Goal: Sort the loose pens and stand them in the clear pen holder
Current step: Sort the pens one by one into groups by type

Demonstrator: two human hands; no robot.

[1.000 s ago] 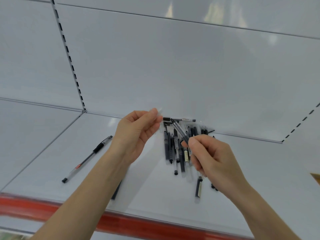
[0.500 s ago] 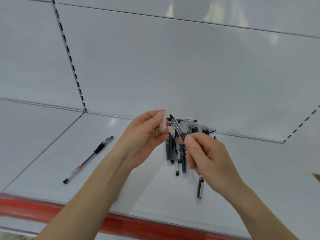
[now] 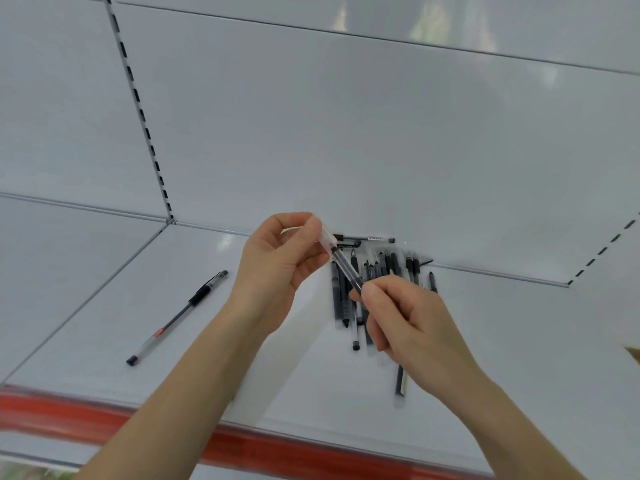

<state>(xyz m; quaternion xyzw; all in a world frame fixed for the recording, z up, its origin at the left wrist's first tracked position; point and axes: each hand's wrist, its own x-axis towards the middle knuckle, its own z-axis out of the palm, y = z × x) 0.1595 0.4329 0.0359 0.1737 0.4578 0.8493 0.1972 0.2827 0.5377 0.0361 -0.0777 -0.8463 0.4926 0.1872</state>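
Head view: left grip point(image 3: 277, 271) tight on clear cap point(image 3: 327, 240), right grip point(image 3: 408, 323) tight on dark pen point(image 3: 346, 271).

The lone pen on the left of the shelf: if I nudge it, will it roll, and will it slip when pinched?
The lone pen has a thin barrel on the smooth shelf, so it may roll, though its cap clip probably checks that. Its black grip sleeve likely gives a firm pinch.
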